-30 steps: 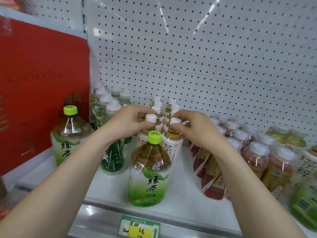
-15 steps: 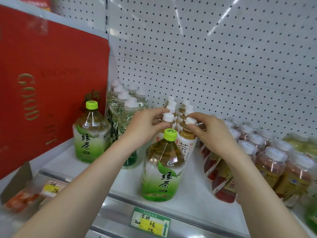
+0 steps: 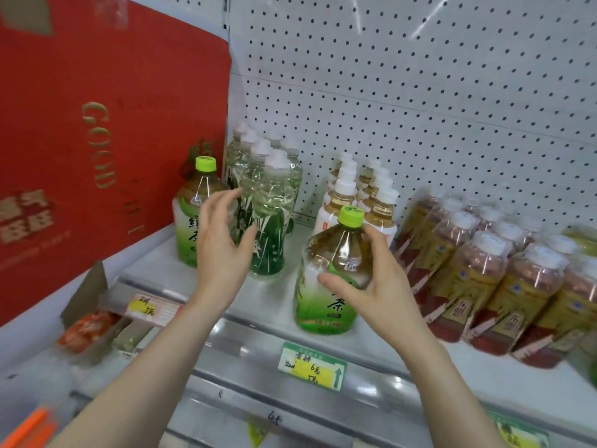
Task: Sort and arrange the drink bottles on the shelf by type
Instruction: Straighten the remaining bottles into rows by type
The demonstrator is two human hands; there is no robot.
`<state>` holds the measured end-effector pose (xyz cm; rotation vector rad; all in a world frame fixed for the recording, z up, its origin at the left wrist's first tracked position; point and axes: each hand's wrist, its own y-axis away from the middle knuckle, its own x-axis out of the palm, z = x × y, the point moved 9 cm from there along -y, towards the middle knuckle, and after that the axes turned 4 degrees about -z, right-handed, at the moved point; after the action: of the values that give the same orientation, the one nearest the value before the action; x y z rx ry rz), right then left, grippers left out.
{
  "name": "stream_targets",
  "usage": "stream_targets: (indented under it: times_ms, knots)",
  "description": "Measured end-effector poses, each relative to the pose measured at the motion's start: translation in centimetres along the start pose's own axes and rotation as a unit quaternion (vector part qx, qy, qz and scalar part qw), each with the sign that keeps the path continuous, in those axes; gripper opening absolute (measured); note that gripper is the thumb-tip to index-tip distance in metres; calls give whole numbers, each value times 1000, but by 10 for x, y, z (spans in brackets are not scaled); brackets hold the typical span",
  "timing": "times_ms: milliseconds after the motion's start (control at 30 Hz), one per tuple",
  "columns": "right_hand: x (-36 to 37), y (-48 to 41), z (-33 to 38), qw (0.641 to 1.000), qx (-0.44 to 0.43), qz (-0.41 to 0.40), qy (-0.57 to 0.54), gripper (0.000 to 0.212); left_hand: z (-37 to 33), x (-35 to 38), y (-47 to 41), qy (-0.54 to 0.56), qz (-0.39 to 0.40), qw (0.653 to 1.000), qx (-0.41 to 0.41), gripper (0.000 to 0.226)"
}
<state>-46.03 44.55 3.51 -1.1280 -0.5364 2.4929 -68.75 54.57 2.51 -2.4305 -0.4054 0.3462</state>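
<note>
A big green-tea bottle [image 3: 323, 305] with a lime cap stands near the front edge of the white shelf [image 3: 268, 305]. My right hand [image 3: 371, 282] grips its shoulder, thumb across the front and fingers round the right side. A second bottle of the same kind [image 3: 190, 218] stands at the left. My left hand [image 3: 223, 244] hovers between that bottle and the clear bottles with dark green labels [image 3: 273, 205], fingers relaxed and holding nothing. Two rows of white-capped amber tea bottles [image 3: 344, 198] stand behind the gripped bottle.
Several leaning bottles of reddish tea with gold labels [image 3: 484, 273] fill the right side. A large red box [image 3: 97, 140] walls off the left. The pegboard [image 3: 420, 92] closes the back. A price tag [image 3: 311, 367] hangs on the shelf's front rail.
Both hands have let go of the white-capped amber bottles. My right hand dropped onto the front green-tea bottle, and my left hand moved left toward the other green-tea bottle.
</note>
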Motion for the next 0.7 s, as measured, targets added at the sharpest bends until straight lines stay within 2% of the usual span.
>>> stream_targets:
  times_ms: [67, 133, 167, 267, 333, 467, 500, 567, 633, 700]
  knots:
    - [-4, 0, 1, 999, 18, -32, 0, 102, 11, -17, -5, -44, -51, 998, -1, 64]
    - [-5, 2, 4, 998, 27, -57, 31, 104, 31, -29, -20, -95, -66, 993, -28, 76]
    - [-3, 3, 5, 997, 30, -60, 43, 103, 44, -32, -29, -109, -46, 991, -59, 85]
    - [1, 4, -1, 999, 32, -38, 24, 98, 72, -27, -48, -76, 77, 982, -152, 106]
    - [3, 7, -7, 998, 41, -12, -37, 93, 79, -28, -52, -40, 125, 979, -154, 114]
    - [5, 12, -12, 992, 50, -17, -111, 91, 102, -39, -49, -76, 169, 966, -178, 141]
    - [5, 11, -13, 992, 49, -25, -113, 91, 106, -37, -46, -69, 183, 963, -187, 140]
    - [7, 11, -14, 991, 53, -36, -120, 90, 105, -30, -39, -32, 194, 960, -201, 113]
    - [8, 11, -13, 989, 58, -47, -130, 88, 103, -28, -33, 20, 157, 963, -217, 91]
    - [5, 11, -13, 985, 62, -60, -146, 86, 94, -34, -27, 44, 112, 970, -211, 84]
